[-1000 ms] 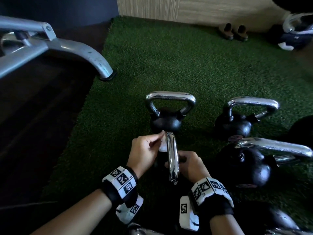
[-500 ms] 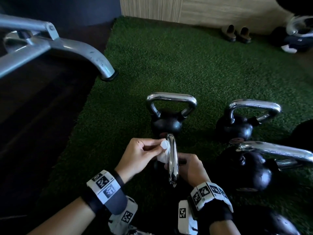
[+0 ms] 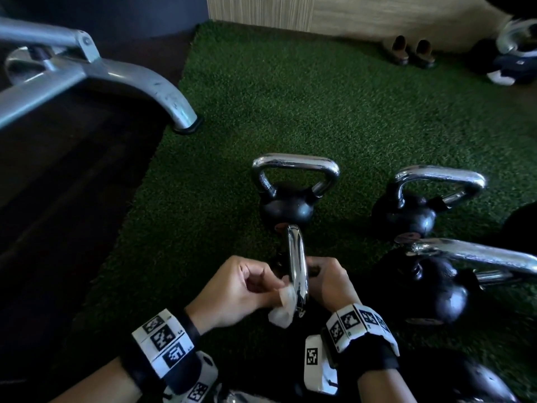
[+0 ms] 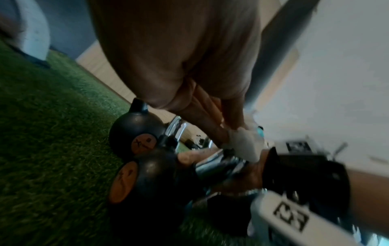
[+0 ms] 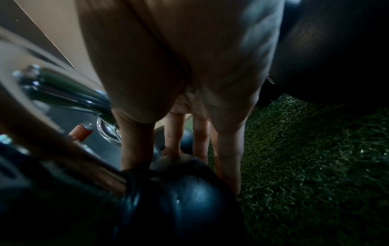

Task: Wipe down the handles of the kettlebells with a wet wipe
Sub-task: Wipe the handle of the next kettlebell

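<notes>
Left hand slid wipe nearer along handle, labels unreadable

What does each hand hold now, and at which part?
The left hand pinches the crumpled white wet wipe against the near chrome kettlebell handle. The right hand steadies that kettlebell's black body.

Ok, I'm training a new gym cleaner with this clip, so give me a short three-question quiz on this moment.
1. True or false: the left hand pinches the wipe against the handle.
2. The right hand touches: A the same kettlebell; B another kettlebell; C nothing.
3. Which end of the handle is the wipe on, nearest the person or farthest?

Key: 1 true; 2 A; 3 nearest.
</notes>
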Demonstrator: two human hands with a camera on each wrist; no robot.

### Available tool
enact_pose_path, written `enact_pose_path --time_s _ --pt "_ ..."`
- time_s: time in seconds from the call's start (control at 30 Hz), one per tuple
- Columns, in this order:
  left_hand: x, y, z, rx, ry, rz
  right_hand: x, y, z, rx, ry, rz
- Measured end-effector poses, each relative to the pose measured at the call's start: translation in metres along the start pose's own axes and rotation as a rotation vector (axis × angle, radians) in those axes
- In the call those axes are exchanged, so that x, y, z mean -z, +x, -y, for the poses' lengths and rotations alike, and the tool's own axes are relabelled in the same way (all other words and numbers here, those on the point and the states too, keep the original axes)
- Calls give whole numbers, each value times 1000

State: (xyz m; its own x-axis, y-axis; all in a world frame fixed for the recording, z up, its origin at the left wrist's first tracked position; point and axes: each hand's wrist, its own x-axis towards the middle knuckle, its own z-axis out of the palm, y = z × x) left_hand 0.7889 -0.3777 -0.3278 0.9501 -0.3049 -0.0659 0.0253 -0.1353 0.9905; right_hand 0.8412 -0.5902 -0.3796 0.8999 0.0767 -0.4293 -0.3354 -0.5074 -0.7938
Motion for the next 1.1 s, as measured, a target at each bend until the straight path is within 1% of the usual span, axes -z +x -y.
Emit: enact_pose_path --time_s 0.07,0.17,0.27,0.33,0.4,0.5,0.53,0.6,0.67,0.7,0.73,0.77,0.83,0.9,0.97,1.1 --pt "-3 -5 3 -40 71 38 -1 3 -4 -1 -11 14" --pt "-3 -9 3 -152 218 -10 -3 3 -7 25 -1 25" --pt "-5 -12 11 -201 297 -3 -3 1 -8 40 11 19" --pt "-6 -13 19 -196 358 22 -1 -1 -7 20 53 14" --pt "-5 -13 21 -165 400 28 -1 -2 -2 54 -4 36" --pt "-1 -8 21 -101 388 36 1 -2 -1 12 -29 29" --pt "1 -6 21 -85 367 24 4 -2 0 -1 -57 37" --pt "6 0 19 -6 240 -29 15 -5 9 33 -174 16" --pt "13 6 13 92 55 -118 29 -13 24 143 -161 -114" --pt "17 9 7 133 -27 -172 36 -21 34 218 -109 -194" --pt "20 11 2 165 -99 -215 41 -28 41 296 -47 -243" --pt "23 13 -6 192 -170 -240 45 -36 50 376 21 -237" --pt "25 16 -21 233 -314 -247 44 -54 69 505 132 -124" --pt "23 19 -36 256 -423 -221 38 -65 82 581 156 -41" --pt "18 22 -47 264 -482 -196 32 -67 87 600 168 -43" --pt "11 24 -56 259 -485 -170 26 -67 86 590 240 -124"
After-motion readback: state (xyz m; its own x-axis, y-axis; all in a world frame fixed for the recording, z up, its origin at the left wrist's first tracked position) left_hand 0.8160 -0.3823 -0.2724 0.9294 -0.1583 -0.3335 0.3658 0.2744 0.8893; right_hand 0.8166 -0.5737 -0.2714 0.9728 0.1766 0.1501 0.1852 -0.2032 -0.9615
